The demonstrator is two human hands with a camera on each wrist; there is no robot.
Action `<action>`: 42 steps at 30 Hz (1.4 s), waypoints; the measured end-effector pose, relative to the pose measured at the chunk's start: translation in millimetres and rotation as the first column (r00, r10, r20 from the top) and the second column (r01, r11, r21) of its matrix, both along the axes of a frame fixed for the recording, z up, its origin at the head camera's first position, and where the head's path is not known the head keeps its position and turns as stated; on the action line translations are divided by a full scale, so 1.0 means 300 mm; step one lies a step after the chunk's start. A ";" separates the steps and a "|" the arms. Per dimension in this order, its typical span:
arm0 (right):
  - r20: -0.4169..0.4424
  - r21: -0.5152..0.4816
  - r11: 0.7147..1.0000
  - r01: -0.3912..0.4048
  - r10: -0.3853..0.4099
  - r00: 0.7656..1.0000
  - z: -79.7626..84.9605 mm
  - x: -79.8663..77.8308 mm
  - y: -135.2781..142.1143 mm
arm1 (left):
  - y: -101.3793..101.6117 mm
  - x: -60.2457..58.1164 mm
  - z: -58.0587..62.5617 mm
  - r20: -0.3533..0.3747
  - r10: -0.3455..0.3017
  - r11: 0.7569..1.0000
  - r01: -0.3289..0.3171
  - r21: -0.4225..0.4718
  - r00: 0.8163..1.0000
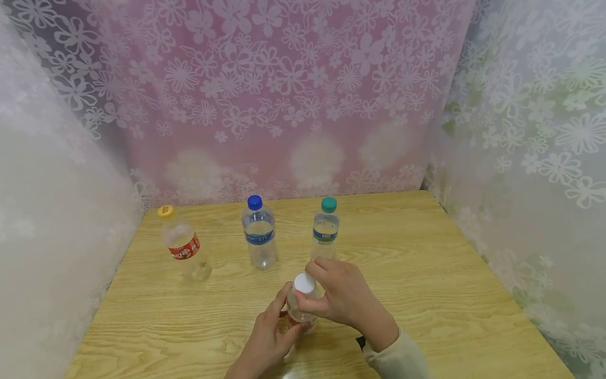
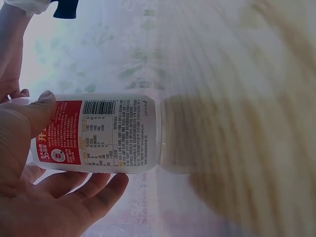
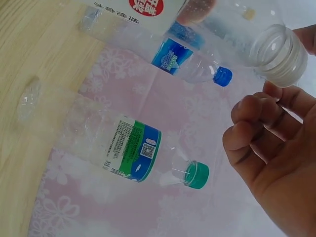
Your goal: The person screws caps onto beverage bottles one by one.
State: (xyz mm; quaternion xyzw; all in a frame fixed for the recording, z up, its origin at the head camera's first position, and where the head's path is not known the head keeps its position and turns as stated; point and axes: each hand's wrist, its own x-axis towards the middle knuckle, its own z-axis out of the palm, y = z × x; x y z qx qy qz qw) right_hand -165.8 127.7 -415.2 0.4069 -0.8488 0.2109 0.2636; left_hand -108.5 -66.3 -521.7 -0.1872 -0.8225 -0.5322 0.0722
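Note:
A clear bottle point(image 1: 294, 304) with a white cap point(image 1: 304, 283) stands near the front of the wooden table. My left hand point(image 1: 269, 332) grips its body, with the thumb on one side and fingers on the other. In the left wrist view, the bottle's label point(image 2: 98, 133) is red and white with a barcode. At the cap is my right hand point(image 1: 343, 295), its thumb and curled fingers pinching the rim from opposite sides. The right wrist view shows the bottle's neck point(image 3: 276, 54) between that hand's thumb and index finger.
Behind stand a bottle with a blue cap point(image 1: 260, 237) and one with a green cap point(image 1: 325, 231), close beyond my right hand. A red-labelled bottle with a yellow cap point(image 1: 183, 246) stands at the left. Flowered curtains point(image 1: 284, 105) enclose the table's back and sides.

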 end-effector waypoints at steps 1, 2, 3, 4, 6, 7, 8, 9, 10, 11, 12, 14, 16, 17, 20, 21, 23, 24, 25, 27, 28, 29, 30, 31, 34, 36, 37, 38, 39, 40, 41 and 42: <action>0.001 -0.006 1.000 -0.005 0.005 1.000 0.001 0.000 0.001 | 0.001 0.001 0.001 -0.005 -0.002 1.000 0.002 0.003 1.000; 0.003 -0.012 1.000 -0.009 0.009 1.000 0.000 0.001 0.002 | 0.002 0.001 0.001 -0.007 -0.004 1.000 0.004 0.006 1.000; 0.008 -0.019 1.000 -0.011 0.012 1.000 0.000 0.001 0.004 | 0.003 0.002 0.002 -0.014 -0.007 1.000 0.007 0.009 1.000; 0.018 -0.027 1.000 -0.012 0.013 1.000 -0.001 0.003 0.005 | 0.004 0.003 0.003 -0.021 -0.009 1.000 0.009 0.012 1.000; 0.053 -0.045 0.999 -0.011 0.014 0.998 -0.004 0.006 0.008 | 0.008 0.004 0.004 -0.035 -0.009 1.000 0.009 0.013 0.999; 0.086 -0.059 0.998 -0.009 0.014 0.996 -0.008 0.010 0.011 | 0.010 0.005 0.004 -0.046 -0.007 1.000 0.008 0.012 0.999; 0.125 -0.073 0.997 -0.004 0.013 0.992 -0.011 0.014 0.013 | 0.012 0.005 0.005 -0.052 -0.005 1.000 0.006 0.012 0.999; 0.173 -0.088 0.996 0.003 0.013 0.985 -0.015 0.019 0.016 | 0.014 0.006 0.005 -0.051 0.000 1.000 0.000 0.012 0.999; 0.219 -0.106 0.994 0.006 0.017 0.976 -0.019 0.024 0.019 | 0.016 0.007 0.006 -0.044 0.005 1.000 -0.005 0.012 0.999; 0.260 -0.126 0.992 0.010 0.023 0.965 -0.024 0.030 0.023 | 0.018 0.007 0.007 -0.026 0.011 1.000 -0.011 0.011 1.000; 0.297 -0.147 0.989 0.012 0.033 0.954 -0.029 0.035 0.029 | 0.020 0.007 0.008 -0.003 0.016 1.000 -0.016 0.010 1.000; 0.348 -0.185 0.983 0.006 0.060 0.935 -0.039 0.042 0.040 | 0.023 0.007 0.011 0.049 0.024 1.000 -0.024 0.012 0.999; 0.372 -0.214 0.977 -0.015 0.096 0.923 -0.049 0.046 0.052 | 0.025 0.007 0.013 0.074 0.026 1.000 -0.026 0.010 0.997; 0.378 -0.224 0.974 -0.024 0.110 0.919 -0.054 0.047 0.057 | 0.026 0.006 0.013 0.082 0.027 1.000 -0.028 0.009 0.996; 0.391 -0.240 0.969 -0.061 0.154 0.907 -0.067 0.047 0.070 | 0.029 0.005 0.013 0.082 0.030 1.000 -0.030 0.004 0.996; 0.396 -0.245 0.967 -0.069 0.164 0.903 -0.071 0.048 0.073 | 0.029 0.005 0.013 0.082 0.030 1.000 -0.031 0.003 0.996; 0.406 -0.256 0.963 -0.079 0.182 0.895 -0.076 0.050 0.077 | 0.031 0.004 0.013 0.086 0.026 1.000 -0.027 0.003 0.996; 0.412 -0.264 0.961 -0.083 0.190 0.891 -0.078 0.051 0.078 | 0.032 0.004 0.014 0.086 0.022 1.000 -0.022 0.002 0.996; 0.420 -0.270 0.959 -0.082 0.194 0.886 -0.079 0.053 0.079 | 0.033 0.003 0.015 0.084 0.016 1.000 -0.016 0.001 0.996; 0.433 -0.279 0.957 -0.079 0.199 0.879 -0.080 0.057 0.082 | 0.036 0.002 0.017 0.083 -0.002 1.000 0.002 0.004 0.997; 0.438 -0.281 0.957 -0.077 0.199 0.877 -0.080 0.058 0.085 | 0.038 0.001 0.019 0.078 -0.012 1.000 0.012 0.006 0.997; 0.440 -0.282 0.957 -0.075 0.198 0.876 -0.080 0.059 0.087 | 0.040 -0.001 0.021 0.072 -0.022 1.000 0.022 0.005 0.997; 0.437 -0.280 0.957 -0.073 0.195 0.878 -0.080 0.060 0.090 | 0.043 -0.003 0.024 0.063 -0.034 0.999 0.034 0.005 0.997; 0.433 -0.277 0.958 -0.070 0.190 0.881 -0.079 0.060 0.094 | 0.046 -0.005 0.027 0.055 -0.044 0.999 0.044 0.004 0.997; 0.411 -0.276 0.959 -0.060 0.174 0.895 -0.076 0.060 0.109 | 0.058 -0.015 0.038 0.028 -0.075 0.997 0.075 0.001 0.997; 0.396 -0.280 0.958 -0.052 0.164 0.904 -0.072 0.057 0.123 | 0.069 -0.024 0.047 0.007 -0.096 0.995 0.096 -0.010 0.995; 0.393 -0.283 0.958 -0.044 0.158 0.906 -0.069 0.056 0.130 | 0.076 -0.031 0.053 -0.002 -0.105 0.994 0.105 -0.018 0.994; 0.390 -0.284 0.958 -0.034 0.148 0.909 -0.066 0.054 0.138 | 0.084 -0.038 0.059 -0.007 -0.116 0.993 0.116 -0.023 0.993; 0.390 -0.285 0.958 -0.023 0.137 0.911 -0.062 0.053 0.147 | 0.092 -0.046 0.066 -0.008 -0.124 0.992 0.124 -0.030 0.992; 0.392 -0.285 0.958 -0.008 0.124 0.912 -0.058 0.051 0.156 | 0.102 -0.055 0.073 -0.007 -0.134 0.990 0.133 -0.038 0.991; 0.392 -0.286 0.958 0.008 0.110 0.913 -0.054 0.049 0.167 | 0.112 -0.066 0.079 -0.002 -0.143 0.989 0.142 -0.047 0.990; 0.395 -0.287 0.958 0.026 0.094 0.914 -0.050 0.047 0.178 | 0.124 -0.077 0.086 0.006 -0.152 0.987 0.152 -0.054 0.988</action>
